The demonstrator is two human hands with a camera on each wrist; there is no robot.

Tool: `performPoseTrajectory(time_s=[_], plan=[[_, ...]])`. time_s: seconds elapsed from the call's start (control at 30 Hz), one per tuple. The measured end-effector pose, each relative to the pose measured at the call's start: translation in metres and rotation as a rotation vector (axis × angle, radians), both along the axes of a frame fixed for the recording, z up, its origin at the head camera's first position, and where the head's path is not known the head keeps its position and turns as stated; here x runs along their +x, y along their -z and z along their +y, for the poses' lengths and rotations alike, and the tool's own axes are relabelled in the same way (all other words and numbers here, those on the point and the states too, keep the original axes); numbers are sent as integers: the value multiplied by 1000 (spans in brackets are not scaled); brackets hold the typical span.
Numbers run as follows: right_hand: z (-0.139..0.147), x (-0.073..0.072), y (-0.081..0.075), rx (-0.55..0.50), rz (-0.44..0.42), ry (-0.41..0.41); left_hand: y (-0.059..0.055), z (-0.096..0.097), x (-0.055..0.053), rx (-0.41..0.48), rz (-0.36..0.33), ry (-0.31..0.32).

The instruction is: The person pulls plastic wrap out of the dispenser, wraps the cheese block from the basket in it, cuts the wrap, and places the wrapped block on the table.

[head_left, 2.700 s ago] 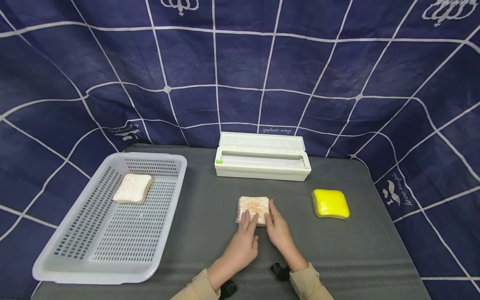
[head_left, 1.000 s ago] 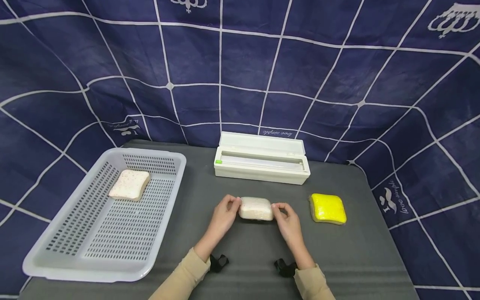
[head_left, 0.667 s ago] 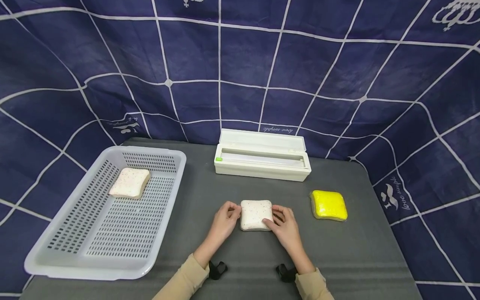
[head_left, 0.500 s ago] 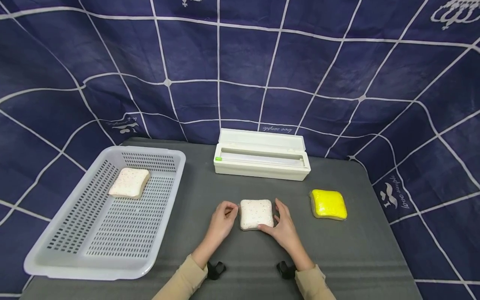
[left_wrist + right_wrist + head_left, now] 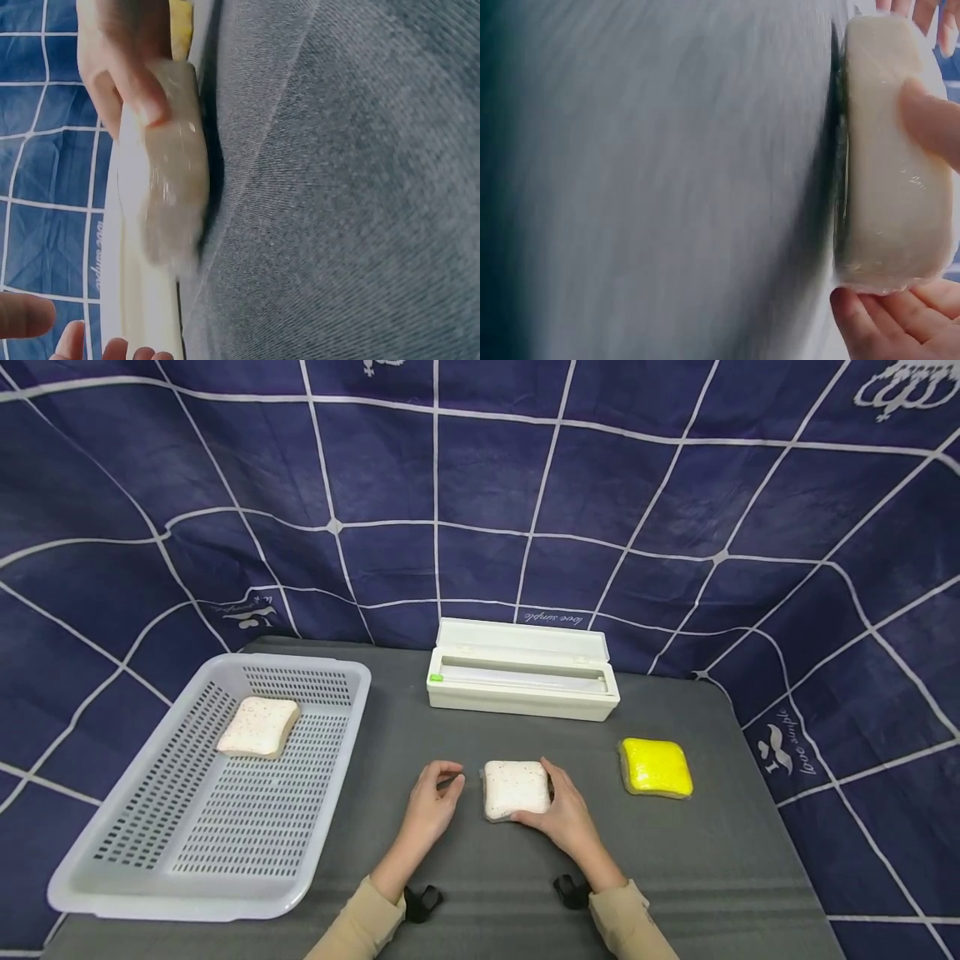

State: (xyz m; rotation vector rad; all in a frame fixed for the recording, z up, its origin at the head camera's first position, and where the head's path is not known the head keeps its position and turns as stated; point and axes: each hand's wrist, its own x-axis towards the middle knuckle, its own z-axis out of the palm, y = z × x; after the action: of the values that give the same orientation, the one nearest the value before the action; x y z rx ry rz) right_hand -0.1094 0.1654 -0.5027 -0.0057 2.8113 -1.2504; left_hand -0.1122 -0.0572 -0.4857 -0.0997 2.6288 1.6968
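My right hand (image 5: 564, 814) grips a thick white bread slice (image 5: 516, 787) in clear plastic film. The thumb is on its near edge and the fingers are round its right side. In the right wrist view, the glossy film on the slice (image 5: 889, 195) shows between thumb and fingertips. My left hand (image 5: 431, 802) is apart from the slice, to its left, with fingers loosely bent and nothing in them. The left wrist view shows the slice (image 5: 176, 172) in the right hand (image 5: 124, 60), tilted; whether it touches the table is hard to tell.
A light grey perforated basket (image 5: 300, 893) on the left holds another speckled white slice (image 5: 258, 727). A white cling film dispenser (image 5: 525, 700), lid raised, stands at the back of the grey table (image 5: 420, 727). A yellow film-wrapped slice (image 5: 657, 768) lies on the right.
The slice, earlier browned side up under both hands, has been turned over to its speckled white face. The left hand has let go and drawn left; the right hand has regripped it.
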Motion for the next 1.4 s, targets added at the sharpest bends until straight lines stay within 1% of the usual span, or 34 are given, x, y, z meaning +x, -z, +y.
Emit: performPoseTrajectory(time_s=[0.1,0.2,0.3,0.4,0.53,0.63,0.77,0.87,1.0,1.17,1.33,1.4], plan=[[17,4,-4,-26,-15,37,0,-1,-1,5,12,10],[44,11,-14,-57,-70,65,-2,-4,-1,12,23,12],[76,22,-26,-76,-147,100,-4,-8,-2,10,30,2],[110,37,-34,-73,-221,157,-6,-12,-4,1,45,-9],[151,55,-37,-81,-288,233,-9,-15,-8,-33,92,-17],[172,62,-36,-107,-286,260,-13,-15,-10,-82,145,-18],[184,63,-29,-124,-282,252,-17,-12,-13,-143,207,-8],[188,60,-23,-115,-320,250,-18,-9,-14,-157,228,6],[188,56,-18,-35,-356,259,-17,-8,-14,-160,225,18],[189,55,-17,53,-346,256,-15,-8,-14,-168,209,13],[189,54,-17,112,-325,245,-14,-8,-15,-171,213,10],[189,54,-17,120,-318,238,-14,-8,-15,-172,215,10]])
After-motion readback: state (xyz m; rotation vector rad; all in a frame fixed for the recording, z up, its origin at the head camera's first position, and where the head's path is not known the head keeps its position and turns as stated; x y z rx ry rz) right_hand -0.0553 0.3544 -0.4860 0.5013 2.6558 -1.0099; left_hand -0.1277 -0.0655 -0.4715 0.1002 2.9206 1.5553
